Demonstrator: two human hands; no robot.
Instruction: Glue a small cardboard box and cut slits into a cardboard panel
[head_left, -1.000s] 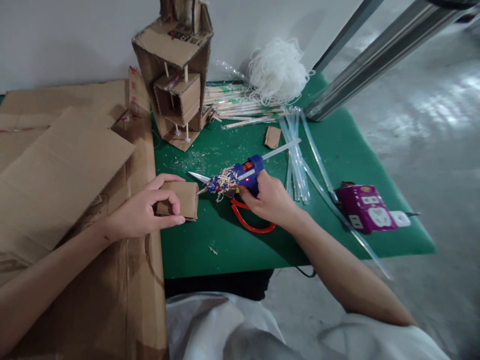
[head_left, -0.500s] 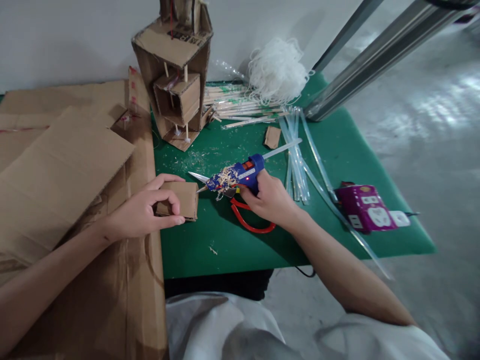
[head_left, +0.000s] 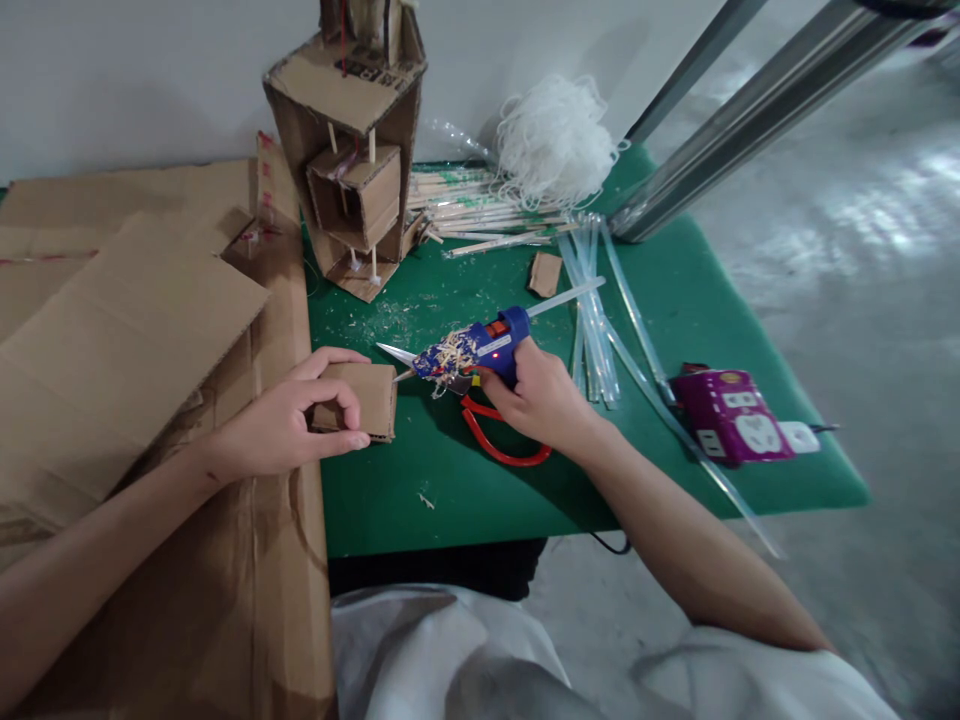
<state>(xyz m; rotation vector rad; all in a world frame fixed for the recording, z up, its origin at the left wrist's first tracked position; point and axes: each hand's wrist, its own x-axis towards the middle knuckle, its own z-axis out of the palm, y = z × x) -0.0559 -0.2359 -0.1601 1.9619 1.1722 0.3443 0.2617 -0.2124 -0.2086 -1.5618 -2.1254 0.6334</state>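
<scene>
My left hand (head_left: pixel 300 415) grips a small cardboard box (head_left: pixel 373 395) at the left edge of the green tabletop. Its thumb and fingers press on opposite sides of the box. My right hand (head_left: pixel 546 395) is wrapped around the handle of a blue hot glue gun (head_left: pixel 491 345), which has a clear glue stick out of its back and wood shavings stuck to its front. The gun's nozzle is at the box's right edge, near its upper corner. Under the gun lie scissors with red handles (head_left: pixel 510 455), their blades pointing left and partly covered.
A tall cardboard structure (head_left: pixel 409 110) stands at the back. Behind the gun are wooden sticks (head_left: pixel 487 210), a heap of white string (head_left: pixel 555 145) and loose glue sticks (head_left: pixel 596 340). A purple power socket block (head_left: pixel 724 415) lies right. Cardboard sheets (head_left: pixel 127 360) cover the left; a metal post (head_left: pixel 750 120) rises at right.
</scene>
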